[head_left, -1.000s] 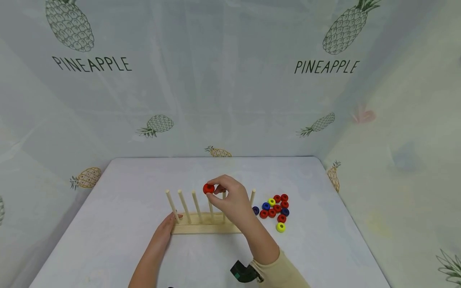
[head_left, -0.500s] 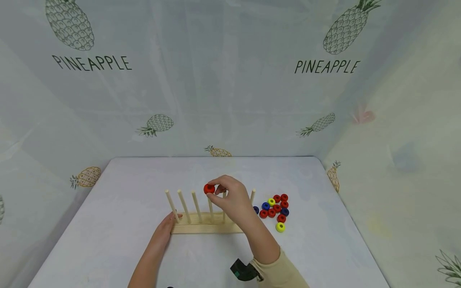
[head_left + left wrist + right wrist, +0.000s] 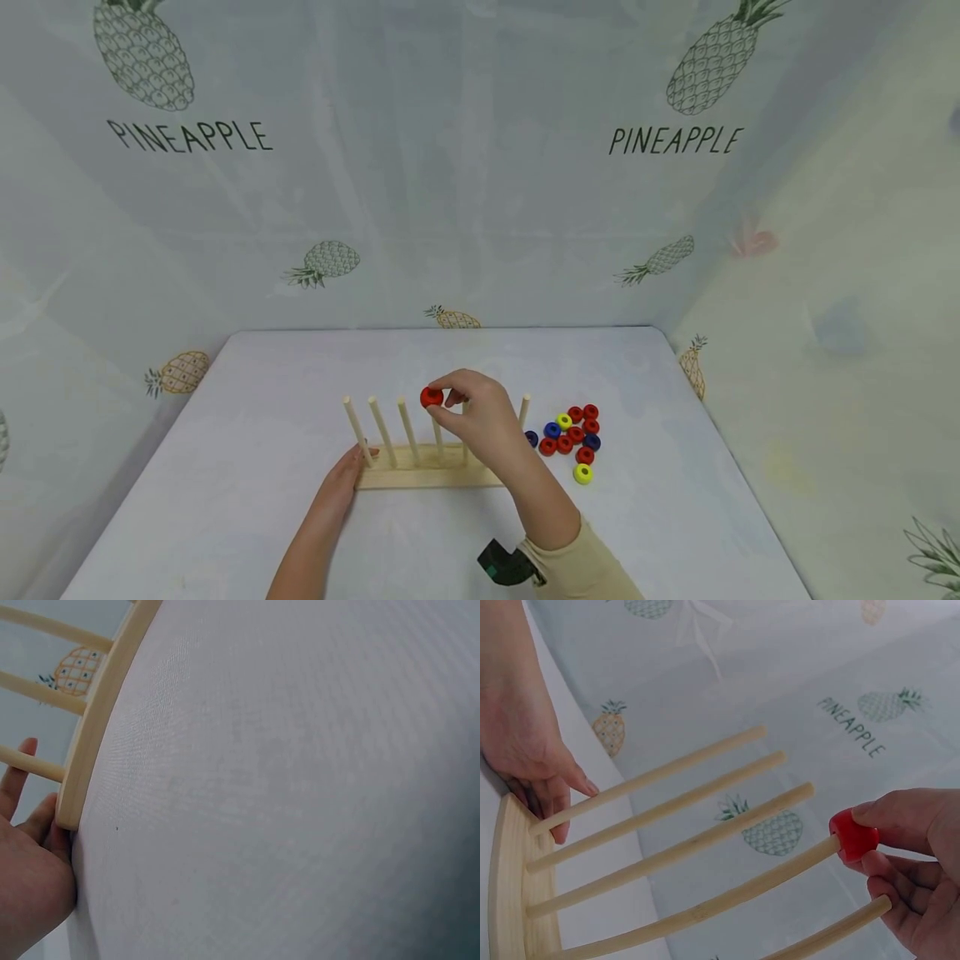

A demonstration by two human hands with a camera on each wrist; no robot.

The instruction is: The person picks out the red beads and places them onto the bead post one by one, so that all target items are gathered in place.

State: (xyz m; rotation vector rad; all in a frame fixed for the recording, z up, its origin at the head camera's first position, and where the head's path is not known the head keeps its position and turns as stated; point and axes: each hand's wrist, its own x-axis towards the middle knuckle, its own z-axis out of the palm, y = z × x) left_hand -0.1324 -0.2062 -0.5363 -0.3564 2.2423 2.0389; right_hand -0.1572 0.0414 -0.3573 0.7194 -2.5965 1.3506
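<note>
A wooden stand [image 3: 435, 477] with a row of upright pegs stands on the table. My left hand [image 3: 347, 473] grips its left end; in the left wrist view the fingers [image 3: 43, 819] lie against the end of the base, and one finger extends upward beside the end peg. My right hand [image 3: 487, 419] pinches a red bead [image 3: 431, 397] between thumb and fingers. In the right wrist view, the red bead [image 3: 854, 835] sits right at the tip of the fourth peg [image 3: 727, 900] from the left, its hole toward the peg. Part of the stand's right side is hidden behind my right hand.
Right of the stand lies a loose group of red, yellow and blue beads [image 3: 575, 435], with one yellow bead [image 3: 582, 474] nearest me. A black wrist camera [image 3: 506, 564] is on my right wrist. A pineapple-print sheet [image 3: 480, 208] hangs behind the white table [image 3: 637, 533].
</note>
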